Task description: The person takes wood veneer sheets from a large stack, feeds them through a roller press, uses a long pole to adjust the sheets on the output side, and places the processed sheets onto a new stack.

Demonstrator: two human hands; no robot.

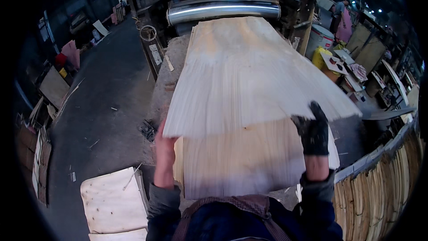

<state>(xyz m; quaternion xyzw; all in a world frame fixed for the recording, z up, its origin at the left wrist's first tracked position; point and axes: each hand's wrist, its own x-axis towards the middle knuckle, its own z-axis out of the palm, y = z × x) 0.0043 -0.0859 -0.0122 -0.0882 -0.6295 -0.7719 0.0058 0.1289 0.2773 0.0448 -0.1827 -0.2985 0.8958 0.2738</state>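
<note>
A wide, pale wood veneer sheet (240, 76) stretches from the metal roller toward me, its near edge raised and blurred. My bare left hand (165, 154) holds its near left corner; part of the fingers is hidden by the edge. On the right, my right hand (313, 136) in a black glove grips the near edge, one digit lying on top of the sheet. Beneath lies another veneer sheet (245, 165) on a stack, close to my body. The shiny roller (223, 10) spans the machine at the far end.
A rusty machine frame (151, 53) flanks the roller. More veneer sheets (113, 201) lie low at the left. Upright veneers (374, 196) line the right side. A drum (320, 40), a yellow bag (319, 56) and scraps stand back right, near another person (339, 13).
</note>
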